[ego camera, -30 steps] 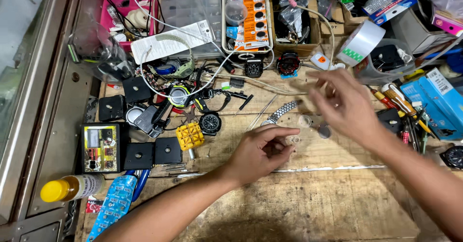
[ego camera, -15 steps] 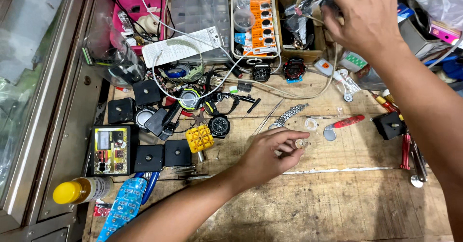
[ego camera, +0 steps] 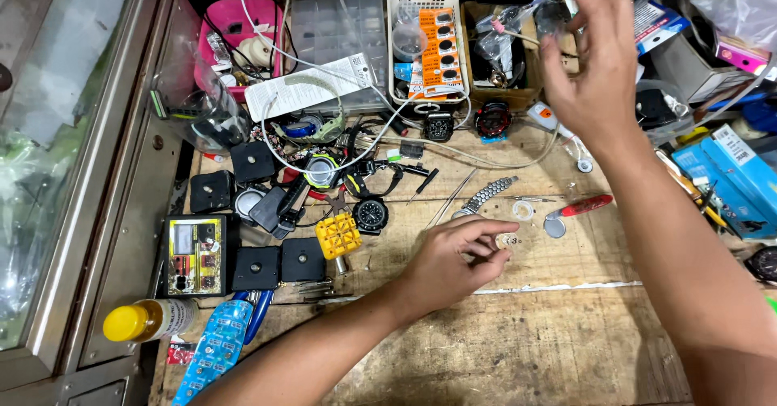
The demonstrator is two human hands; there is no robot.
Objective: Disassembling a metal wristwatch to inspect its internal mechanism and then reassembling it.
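While left hand (ego camera: 453, 264) pinches small watch part (ego camera: 508, 242) | right hand (ego camera: 595, 66) spread, well above

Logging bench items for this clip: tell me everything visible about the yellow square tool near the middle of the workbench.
The yellow square tool looks like moulded plastic, its top a grid of small raised pegs. A short metal stem juts from its lower edge. It lies flat and slightly turned on the wooden workbench, just right of a black square block and left of a black round watch. Neither hand touches it; the left hand is nearest.
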